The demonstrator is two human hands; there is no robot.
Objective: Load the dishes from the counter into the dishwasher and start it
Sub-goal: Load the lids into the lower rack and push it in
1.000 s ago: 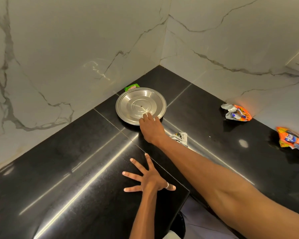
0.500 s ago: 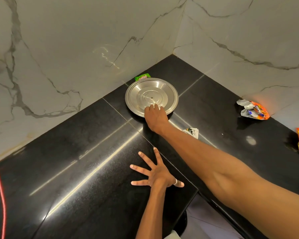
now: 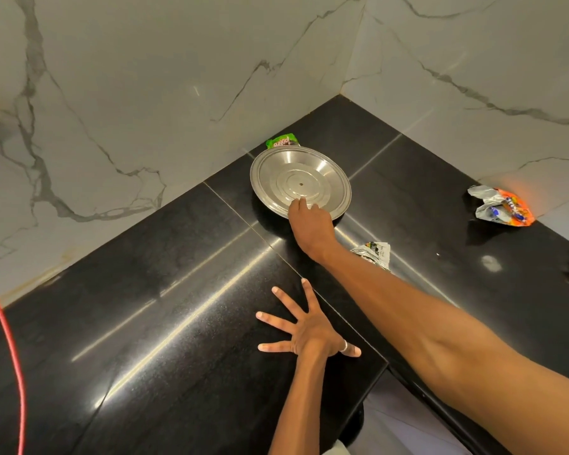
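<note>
A round steel plate point(image 3: 296, 178) lies in the far corner of the black stone counter point(image 3: 145, 290), close to the marble wall. My right hand point(image 3: 311, 226) reaches across to its near rim, with the fingers curled over the edge onto the plate's face; the thumb is hidden. My left hand point(image 3: 306, 333) presses flat on the counter near its front corner, fingers spread wide, a ring on the thumb. No dishwasher is in view.
A green packet point(image 3: 282, 141) sits behind the plate against the wall. A crumpled silver wrapper point(image 3: 373, 254) lies beside my right forearm and an orange wrapper point(image 3: 503, 208) at the right wall. A red cord point(image 3: 10, 349) hangs along the left edge.
My right hand has slid from just touching the plate's near edge to closing its fingers over the rim. The camera has moved closer and leftward. My left hand has stayed planted.
</note>
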